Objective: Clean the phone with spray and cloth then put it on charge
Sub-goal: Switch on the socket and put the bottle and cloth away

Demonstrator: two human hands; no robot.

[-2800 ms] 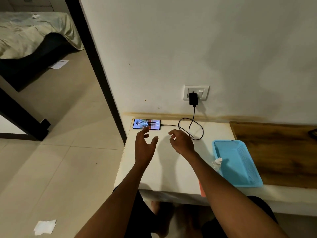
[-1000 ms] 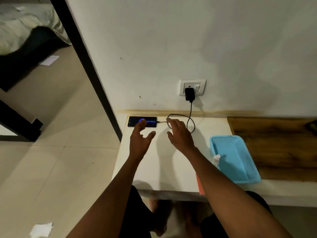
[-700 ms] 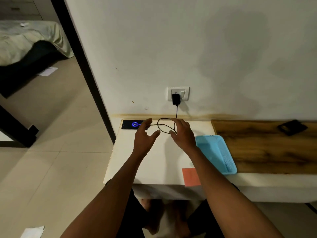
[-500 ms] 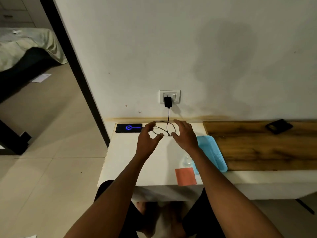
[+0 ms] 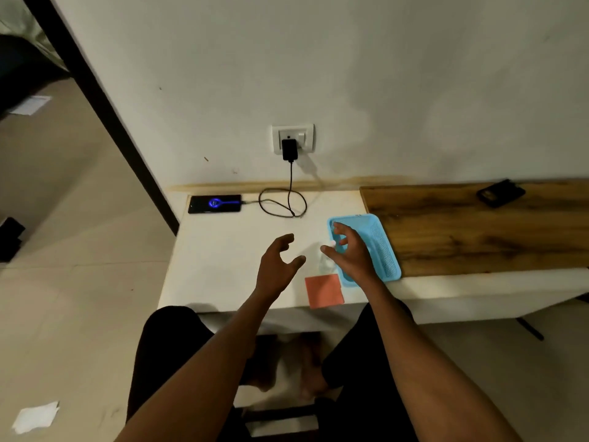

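The black phone [image 5: 214,204] lies flat at the back left corner of the white table [image 5: 223,269], screen lit with a blue charging mark. A black cable [image 5: 282,204] runs from it in a loop up to the charger [image 5: 289,149] plugged in the wall socket. My left hand [image 5: 277,266] hovers over the table's middle, fingers spread, holding nothing. My right hand [image 5: 350,253] hovers over the left edge of the blue basket [image 5: 382,250], also empty. A small clear spray bottle [image 5: 325,263] stands between the hands. An orange cloth [image 5: 324,290] lies at the front edge.
A wooden board [image 5: 478,228] covers the table's right part, with a dark phone case [image 5: 500,193] at its back. A dark door frame [image 5: 105,113] stands left of the table. White paper scraps [image 5: 35,417] lie on the tiled floor.
Both hands have drawn back from the cable near the phone toward me and to the right. The phone stays plugged in with its charging mark lit.
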